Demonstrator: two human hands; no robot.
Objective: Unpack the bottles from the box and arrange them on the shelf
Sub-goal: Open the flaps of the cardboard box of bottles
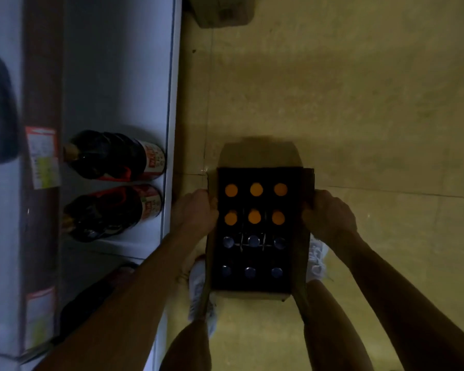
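Our left hand [196, 210] and right hand [330, 212] grip the box [300, 236] sides, frame centre. Bottles [255, 216] fill it. Shelf [118, 76] at left.

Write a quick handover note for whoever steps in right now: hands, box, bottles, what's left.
Left hand grips the left wall of the box; right hand grips its right wall.
The box is open on the floor beside the shelf, holding twelve capped bottles: six orange caps, six blue caps.
Two dark bottles already stand on the shelf.
Left: move all twelve onto the shelf.
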